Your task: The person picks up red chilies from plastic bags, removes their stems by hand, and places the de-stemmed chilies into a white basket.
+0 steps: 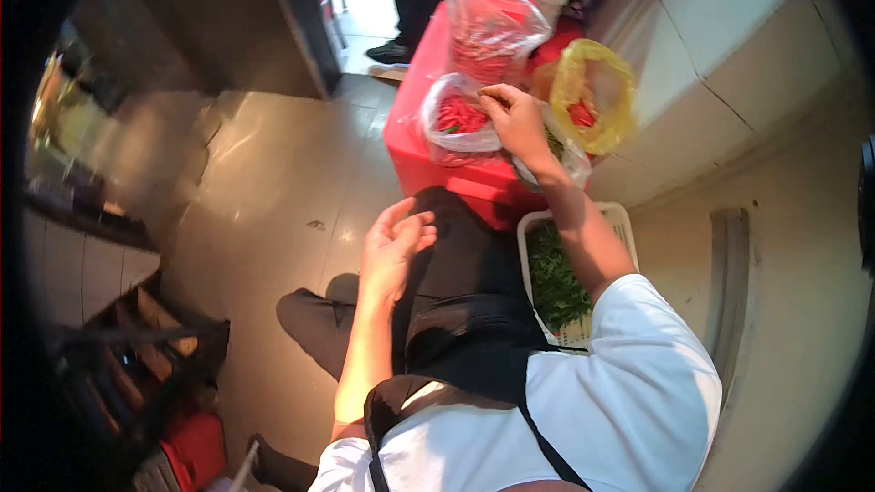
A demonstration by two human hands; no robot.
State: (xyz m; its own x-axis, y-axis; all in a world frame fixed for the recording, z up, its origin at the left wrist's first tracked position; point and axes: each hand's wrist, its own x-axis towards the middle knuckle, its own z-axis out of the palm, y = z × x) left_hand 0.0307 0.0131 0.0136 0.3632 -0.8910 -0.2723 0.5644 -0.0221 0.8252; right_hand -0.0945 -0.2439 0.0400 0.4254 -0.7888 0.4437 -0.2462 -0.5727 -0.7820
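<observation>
My right hand [518,123] hovers at the right rim of a white plastic bag [439,138] of red chilies [460,115]. Its thumb and fingertips are pinched together; what they hold, if anything, is too small to make out. Over my lap, my left hand [398,241] is turned partly palm up, its fingers loosely curled and apart, holding nothing. Behind the white bag stands a larger clear bag [497,23] of red chilies. A yellow bag [597,132] with some red pieces inside is to the right. Under my right wrist, a clear bag [572,162] holds something green.
The bags stand on a red plastic box or stool [410,141] before my knees. Beside my right leg is a white basket [622,219] of leafy greens [558,278]. A tiled wall [702,46] runs along the right. Another person's dark-clothed leg [417,0] is beyond the box.
</observation>
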